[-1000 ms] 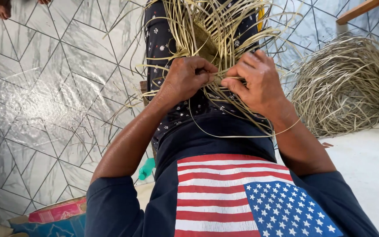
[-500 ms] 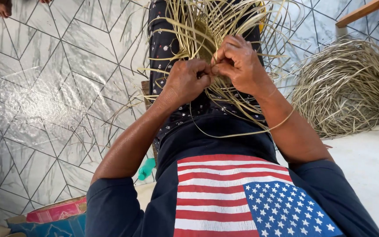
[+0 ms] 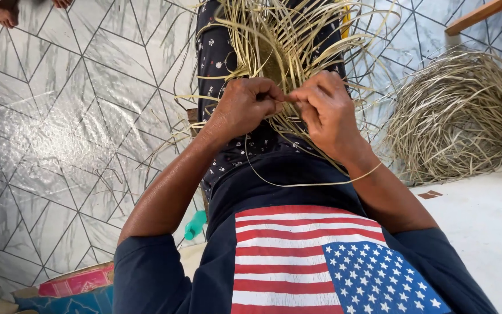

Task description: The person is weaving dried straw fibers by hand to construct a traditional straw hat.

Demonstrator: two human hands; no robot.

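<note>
A half-woven piece of pale yellow-green straw strips (image 3: 286, 40) rests on my lap over a dark flowered cloth (image 3: 216, 64), its loose ends fanning out at the top. My left hand (image 3: 245, 107) is closed around strips at the lower edge of the weave. My right hand (image 3: 326, 113) pinches a thin strip right beside it, fingertips touching the left hand's. One long strip (image 3: 297, 185) loops down under both wrists. My dark shirt with a striped and starred flag print (image 3: 321, 261) fills the lower part of the view.
A big loose heap of straw strips (image 3: 466, 113) lies on the floor at the right. Grey tiles with a geometric pattern (image 3: 65, 128) cover the left. A teal object (image 3: 194, 224) sits under my left arm, a red box (image 3: 76, 282) at lower left, someone's feet (image 3: 4, 11) at top left.
My right hand rose and then came down and left, so its fingertips now meet the left hand. The left hand has stayed almost still on the weave.
</note>
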